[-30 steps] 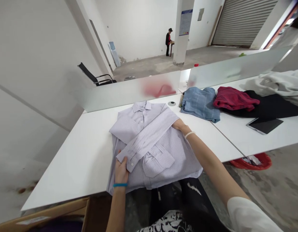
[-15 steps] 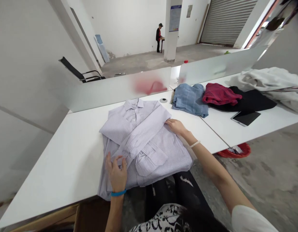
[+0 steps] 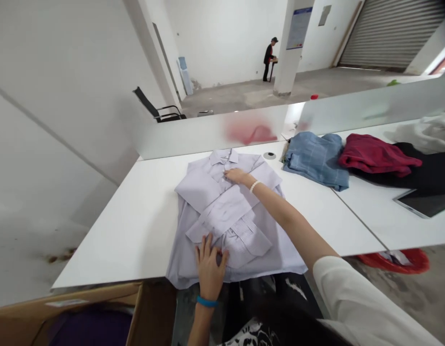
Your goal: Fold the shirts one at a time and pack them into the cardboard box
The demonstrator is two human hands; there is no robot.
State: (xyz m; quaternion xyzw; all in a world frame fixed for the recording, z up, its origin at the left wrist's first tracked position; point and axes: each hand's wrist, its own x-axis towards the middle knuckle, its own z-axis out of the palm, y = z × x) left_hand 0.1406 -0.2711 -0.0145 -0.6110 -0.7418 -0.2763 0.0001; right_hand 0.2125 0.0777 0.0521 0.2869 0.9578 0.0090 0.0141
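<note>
A pale lilac striped button-up shirt (image 3: 222, 211) lies front up on the white table, its collar at the far side and both sleeves folded across its front. My left hand (image 3: 210, 269), with a blue band on the wrist, rests on the near part of the shirt by the crossed sleeves, fingers spread. My right hand (image 3: 238, 176), wearing a white beaded bracelet, is at the button placket just below the collar. Its fingertips are drawn together on the cloth there. The shirt's near hem reaches the table edge.
Folded blue checked cloth (image 3: 312, 158), a crumpled dark red garment (image 3: 377, 154), black cloth and a phone-like dark slab (image 3: 426, 202) lie to the right. A cardboard box (image 3: 139, 312) stands below left, a red bin (image 3: 417, 262) below right. A frosted divider (image 3: 193, 132) lines the back; a person (image 3: 268, 60) stands far off.
My right hand has moved from the shirt's right side to the placket below the collar. The left hand now lies flatter on the near sleeves. The view has swung left.
</note>
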